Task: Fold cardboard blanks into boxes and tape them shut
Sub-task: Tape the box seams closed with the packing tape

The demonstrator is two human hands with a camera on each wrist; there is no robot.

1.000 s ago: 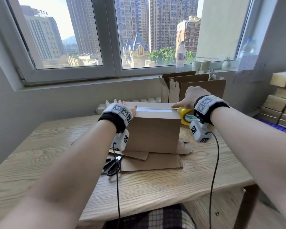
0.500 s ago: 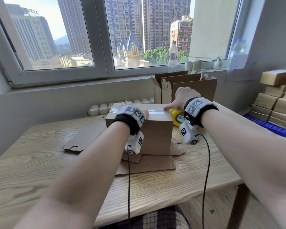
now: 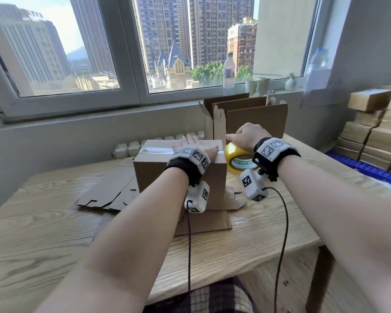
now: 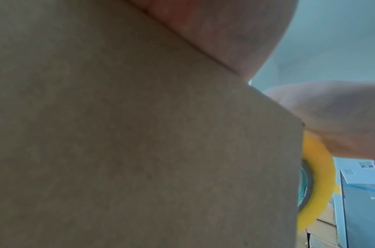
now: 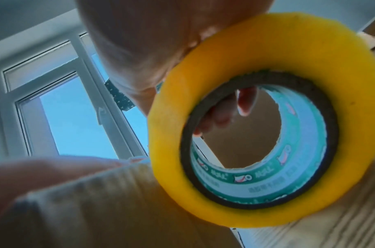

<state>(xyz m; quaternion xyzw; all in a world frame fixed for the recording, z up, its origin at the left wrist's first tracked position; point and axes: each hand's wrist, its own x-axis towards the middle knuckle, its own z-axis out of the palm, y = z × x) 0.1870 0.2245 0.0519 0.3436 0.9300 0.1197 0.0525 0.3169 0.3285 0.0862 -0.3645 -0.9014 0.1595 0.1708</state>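
A closed brown cardboard box (image 3: 158,175) stands on flat cardboard blanks in the middle of the wooden table (image 3: 54,233). A strip of clear tape (image 3: 156,150) runs along its top seam. My left hand (image 3: 191,144) lies flat on the box top with straight fingers, pressing the tape down. My right hand (image 3: 246,137) grips a yellow tape roll (image 3: 237,160) just past the box's right edge; a finger reaches through the core of the tape roll (image 5: 267,117). In the left wrist view the box side (image 4: 139,151) fills the frame.
Flat blanks (image 3: 108,193) lie left of the box and under it. Open unfolded boxes (image 3: 253,116) stand behind the right hand. Stacked finished boxes (image 3: 375,132) sit at the far right. A bottle (image 3: 229,73) and cups (image 3: 257,85) stand on the windowsill.
My left hand slid from the box's left end rightward along the taped seam toward the right edge. The right hand keeps the roll at the right edge. The head view shifted.
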